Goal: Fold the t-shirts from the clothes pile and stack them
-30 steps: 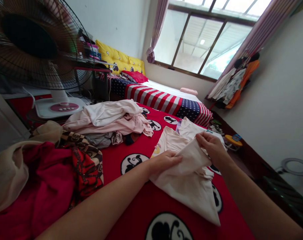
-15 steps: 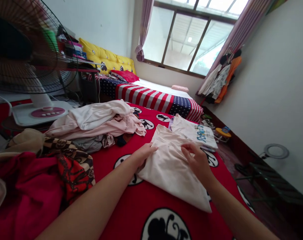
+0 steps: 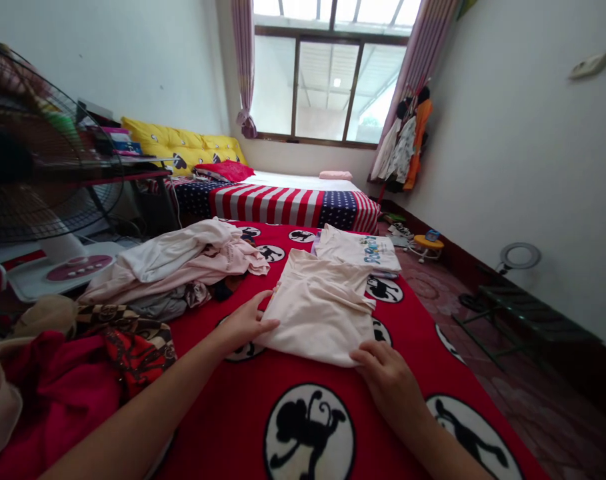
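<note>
A cream T-shirt [image 3: 317,310], partly folded, lies in front of me on a red bedspread [image 3: 223,413] with round black-and-white monkey prints. My left hand [image 3: 247,323] is at the shirt's left edge, the thumb over the cloth and the other fingers along the side. The near right corner of the shirt is pinched by my right hand [image 3: 383,367], whose fingertips are bent over the hem. Just beyond it, a folded white T-shirt [image 3: 353,247] with blue lettering rests on other folded cloth.
On the left are heaped pale clothes [image 3: 183,257], a magenta garment [image 3: 67,393] and a fan [image 3: 47,153]. A second bed [image 3: 273,203] with a stars-and-stripes cover stands under the window. To the right are a yellow stool [image 3: 427,243] and a dark green bench [image 3: 527,317].
My right hand has moved from the shirt's upper right to its near right corner. The shirt's near part is now folded up, so it lies shorter. The view has turned right.
</note>
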Available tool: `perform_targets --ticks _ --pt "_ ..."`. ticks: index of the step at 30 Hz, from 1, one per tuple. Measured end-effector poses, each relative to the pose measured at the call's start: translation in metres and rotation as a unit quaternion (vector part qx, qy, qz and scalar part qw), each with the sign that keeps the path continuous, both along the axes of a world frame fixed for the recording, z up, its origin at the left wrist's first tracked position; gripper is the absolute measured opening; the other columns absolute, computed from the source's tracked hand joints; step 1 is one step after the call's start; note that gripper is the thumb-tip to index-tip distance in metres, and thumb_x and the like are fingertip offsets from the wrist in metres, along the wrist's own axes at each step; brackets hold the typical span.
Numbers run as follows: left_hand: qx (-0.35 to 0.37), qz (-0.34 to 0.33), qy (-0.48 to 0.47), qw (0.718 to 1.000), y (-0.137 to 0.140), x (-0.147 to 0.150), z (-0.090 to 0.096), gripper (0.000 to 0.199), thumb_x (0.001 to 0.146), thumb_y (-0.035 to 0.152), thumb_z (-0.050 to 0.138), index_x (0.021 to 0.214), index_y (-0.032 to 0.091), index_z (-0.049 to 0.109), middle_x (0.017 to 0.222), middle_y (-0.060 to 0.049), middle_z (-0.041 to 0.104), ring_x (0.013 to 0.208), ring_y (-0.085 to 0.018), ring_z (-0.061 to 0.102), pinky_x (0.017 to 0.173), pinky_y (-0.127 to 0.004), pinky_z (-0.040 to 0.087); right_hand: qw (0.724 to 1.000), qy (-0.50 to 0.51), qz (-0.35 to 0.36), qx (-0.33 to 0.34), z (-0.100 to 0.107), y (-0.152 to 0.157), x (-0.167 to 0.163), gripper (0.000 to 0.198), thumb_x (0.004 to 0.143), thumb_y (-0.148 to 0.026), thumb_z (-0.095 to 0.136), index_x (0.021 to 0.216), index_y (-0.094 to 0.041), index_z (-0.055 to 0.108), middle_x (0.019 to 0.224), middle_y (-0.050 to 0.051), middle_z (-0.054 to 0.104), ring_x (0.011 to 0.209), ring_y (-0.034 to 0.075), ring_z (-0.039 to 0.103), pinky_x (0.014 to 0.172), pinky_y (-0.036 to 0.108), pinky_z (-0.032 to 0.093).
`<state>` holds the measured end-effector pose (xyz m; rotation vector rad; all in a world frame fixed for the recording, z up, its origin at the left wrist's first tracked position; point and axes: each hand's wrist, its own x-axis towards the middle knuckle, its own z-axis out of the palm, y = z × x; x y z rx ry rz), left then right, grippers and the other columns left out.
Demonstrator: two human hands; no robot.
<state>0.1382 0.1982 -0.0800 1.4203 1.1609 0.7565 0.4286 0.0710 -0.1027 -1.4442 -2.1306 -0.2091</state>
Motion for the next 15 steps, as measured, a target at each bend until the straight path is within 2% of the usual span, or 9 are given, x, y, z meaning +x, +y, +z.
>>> perform_targets --ticks 3,6,8,10,12,15 --pt "0.047 -0.034 -0.003 0.998 -0.013 -0.009 -0.001 0.087 0.065 0.046 0.074 0.139 0.014 0.041 0.065 0.002 0.061 0.052 -0.011 0.047 0.049 -0.019 0.027 1.0 0.015 0.024 0.003 0.012 0.002 -0.001 0.021 0.091 -0.011 0.043 0.09 -0.019 0.062 0.085 0.007 0.062 0.08 0.02 0.056 0.071 0.032 0.045" --pt "0.064 -0.025 0.013 0.998 -0.027 -0.02 0.008 0.079 0.069 0.052 0.068 0.133 0.011 0.048 0.062 0.003 0.055 0.049 -0.009 0.04 0.048 -0.019 0.023 0.998 0.023 0.055 0.012 0.029 -0.009 -0.01 0.021 0.092 -0.012 0.042 0.089 -0.018 0.062 0.083 0.007 0.061 0.078 0.019 0.054 0.071 0.031 0.042" --pt "0.068 -0.032 0.054 0.996 -0.039 -0.034 0.011 0.072 0.072 0.053 0.065 0.131 0.013 0.052 0.061 0.002 0.057 0.051 -0.01 0.043 0.049 -0.02 0.026 0.997 0.012 0.078 -0.011 0.034 -0.025 -0.02 0.021 0.092 -0.012 0.043 0.088 -0.019 0.062 0.082 0.006 0.06 0.077 0.018 0.053 0.07 0.031 0.041" --pt "0.079 -0.057 0.128 0.987 -0.053 -0.051 0.008 0.059 0.075 0.049 0.063 0.124 0.017 0.061 0.071 -0.001 0.064 0.06 -0.014 0.053 0.055 -0.022 0.035 0.994 0.0 0.095 -0.061 0.032 -0.042 -0.029 0.018 0.089 -0.012 0.048 0.083 -0.021 0.062 0.081 0.003 0.061 0.075 0.017 0.053 0.067 0.029 0.039" --pt "0.1 -0.083 0.221 0.967 -0.066 -0.066 0.005 0.043 0.075 0.043 0.063 0.112 0.021 0.069 0.085 -0.004 0.069 0.074 -0.02 0.061 0.066 -0.025 0.043 0.984 0.016 0.115 -0.133 0.029 -0.054 -0.033 0.011 0.085 -0.015 0.057 0.08 -0.022 0.063 0.081 0.001 0.062 0.072 0.016 0.055 0.064 0.027 0.039" --pt "0.194 -0.073 0.348 0.914 -0.077 -0.07 0.011 0.032 0.077 0.039 0.06 0.104 0.027 0.073 0.099 -0.005 0.069 0.086 -0.024 0.065 0.075 -0.03 0.047 0.962 0.145 0.12 -0.2 0.033 -0.049 -0.026 0.009 0.083 -0.024 0.063 0.075 -0.021 0.065 0.079 0.0 0.063 0.069 0.013 0.057 0.062 0.023 0.04"
